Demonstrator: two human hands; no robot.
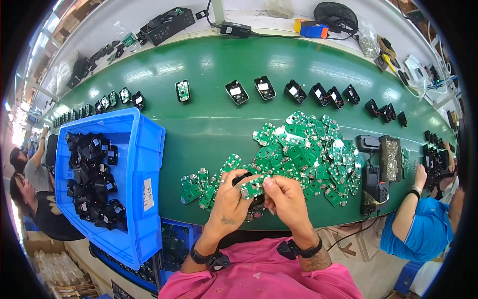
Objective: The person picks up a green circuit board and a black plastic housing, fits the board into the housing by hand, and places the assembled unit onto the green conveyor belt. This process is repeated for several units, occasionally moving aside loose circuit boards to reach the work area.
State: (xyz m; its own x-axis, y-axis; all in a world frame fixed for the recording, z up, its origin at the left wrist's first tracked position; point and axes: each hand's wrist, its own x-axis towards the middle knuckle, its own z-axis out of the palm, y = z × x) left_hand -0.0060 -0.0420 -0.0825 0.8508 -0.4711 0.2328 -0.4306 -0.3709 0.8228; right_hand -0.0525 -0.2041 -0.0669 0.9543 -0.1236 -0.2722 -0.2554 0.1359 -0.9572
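Note:
Near the front edge of the bench, my left hand [228, 207] is closed around a black plastic housing [242, 178], mostly hidden by the fingers. Over it lies a green circuit board [253, 188], tilted. Its right end is pinched between the thumb and fingers of my right hand [286, 199]. Whether the board is seated in the housing or only against it, I cannot tell. Just beyond both hands spreads a heap of loose green circuit boards [301, 149], some reaching left of my left hand.
A blue bin [147, 149] of black housings stands at the left. Open housings [236, 92] line the green bench [199, 129] farther back. Right of the heap are a box of small metal parts [390, 159] and a black power unit [374, 192]. Co-workers sit at both sides.

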